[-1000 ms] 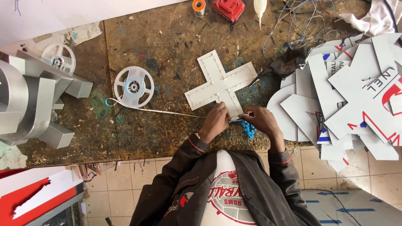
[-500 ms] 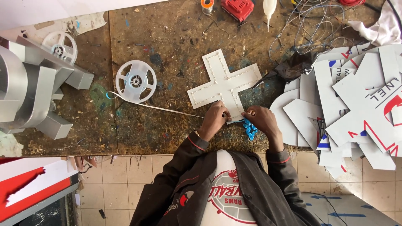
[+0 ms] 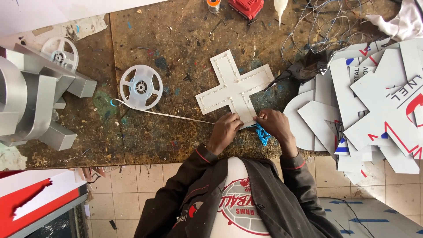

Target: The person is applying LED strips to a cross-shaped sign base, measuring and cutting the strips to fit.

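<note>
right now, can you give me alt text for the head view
Both hands, left hand and right hand, press at the bottom arm of a white cross-shaped panel on a worn workbench. A thin strip runs to a clear reel.

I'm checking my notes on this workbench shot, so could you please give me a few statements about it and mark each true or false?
1. Both hands, the left hand and the right hand, rest at the near arm of the white cross-shaped panel. True.
2. The clear reel lies on top of the cross-shaped panel. False: it lies on the wooden bench, apart from the panel, to one side of it.
3. A thin strip runs from the reel toward the hands. True.
4. The curled scrap by the right hand is red. False: it is blue.
5. The stack of cut white sign pieces lies beside the reel. False: it lies on the far side of the cross from the reel.
</note>
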